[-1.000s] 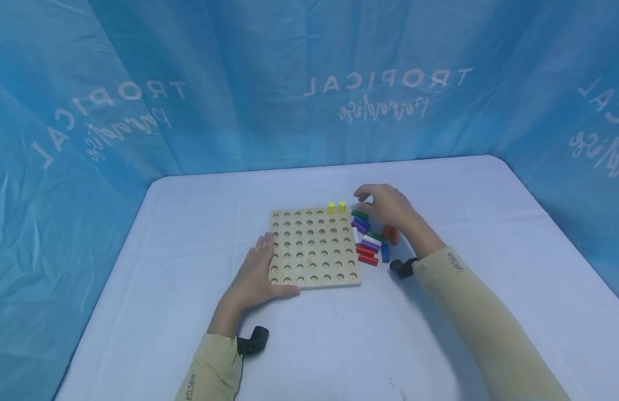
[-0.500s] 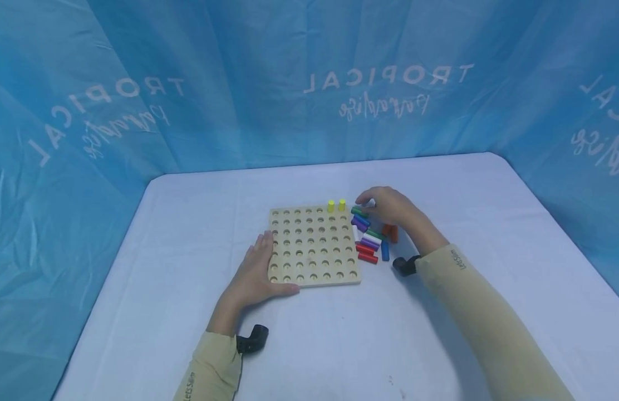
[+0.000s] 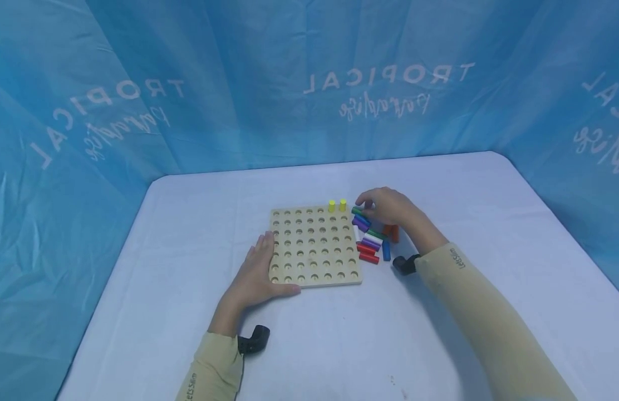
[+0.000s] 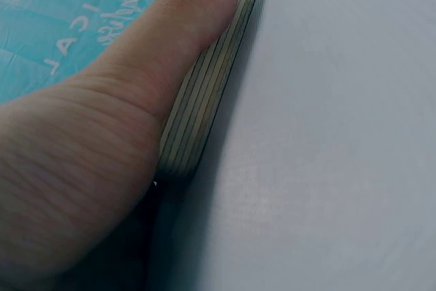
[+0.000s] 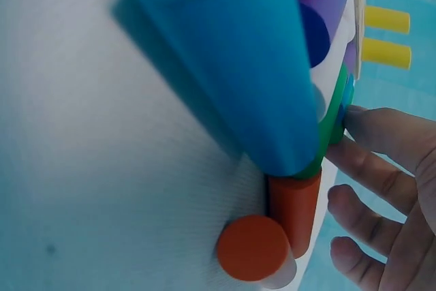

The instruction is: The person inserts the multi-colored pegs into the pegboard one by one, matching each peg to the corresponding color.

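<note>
A square pale wooden pegboard (image 3: 317, 245) with rows of round holes lies on the table. My left hand (image 3: 259, 273) rests at its near left corner, fingers straight along the left edge and thumb along the front edge. In the left wrist view the thumb (image 4: 184, 25) presses the layered board edge (image 4: 197, 110). Two yellow pegs (image 3: 332, 206) stand upright in the far row, towards the right. My right hand (image 3: 389, 206) is at the far end of the loose pegs, thumb and forefinger pinching a green peg (image 3: 357, 210). The right wrist view partly hides that contact.
Right of the board lie loose pegs: red (image 3: 368, 258), purple (image 3: 360, 224), white (image 3: 373, 238), blue (image 3: 386, 250) and orange (image 3: 394, 234). A white cloth (image 3: 339, 345) covers the table. Blue printed curtains (image 3: 289, 83) hang behind and at both sides.
My right hand has come slightly down and closer to the green peg, thumb and forefinger now around it. The left hand and the board stay in place.
</note>
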Demonstrator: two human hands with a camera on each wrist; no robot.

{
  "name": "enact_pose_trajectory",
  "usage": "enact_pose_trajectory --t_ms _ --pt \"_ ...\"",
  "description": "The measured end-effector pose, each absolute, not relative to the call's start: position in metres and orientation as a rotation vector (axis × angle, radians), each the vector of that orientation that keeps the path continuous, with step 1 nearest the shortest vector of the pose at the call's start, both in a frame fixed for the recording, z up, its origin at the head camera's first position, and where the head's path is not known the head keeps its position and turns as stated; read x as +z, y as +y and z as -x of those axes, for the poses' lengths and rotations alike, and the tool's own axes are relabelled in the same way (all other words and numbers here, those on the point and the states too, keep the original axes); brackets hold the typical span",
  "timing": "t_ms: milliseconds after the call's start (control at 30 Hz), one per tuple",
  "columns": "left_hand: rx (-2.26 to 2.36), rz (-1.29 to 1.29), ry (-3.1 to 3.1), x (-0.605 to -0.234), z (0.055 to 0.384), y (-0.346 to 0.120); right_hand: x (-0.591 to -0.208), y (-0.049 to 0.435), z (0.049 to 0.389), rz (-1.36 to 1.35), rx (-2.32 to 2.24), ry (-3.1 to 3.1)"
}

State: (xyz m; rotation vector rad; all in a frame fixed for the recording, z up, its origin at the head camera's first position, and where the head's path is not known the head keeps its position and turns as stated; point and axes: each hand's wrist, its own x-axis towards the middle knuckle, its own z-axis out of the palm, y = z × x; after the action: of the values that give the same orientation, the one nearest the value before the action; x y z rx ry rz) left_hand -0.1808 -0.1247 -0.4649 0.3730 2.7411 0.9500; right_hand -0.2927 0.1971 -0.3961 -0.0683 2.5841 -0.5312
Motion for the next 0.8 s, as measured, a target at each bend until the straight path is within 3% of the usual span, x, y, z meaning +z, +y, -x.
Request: enact_pose_trajectory --t_ms 800 --pt "0.937 -0.360 2.737 -0.4626 0.1799 -0.1244 -0.3933 0.1892 0.2910 0.094 -0.395 2.563"
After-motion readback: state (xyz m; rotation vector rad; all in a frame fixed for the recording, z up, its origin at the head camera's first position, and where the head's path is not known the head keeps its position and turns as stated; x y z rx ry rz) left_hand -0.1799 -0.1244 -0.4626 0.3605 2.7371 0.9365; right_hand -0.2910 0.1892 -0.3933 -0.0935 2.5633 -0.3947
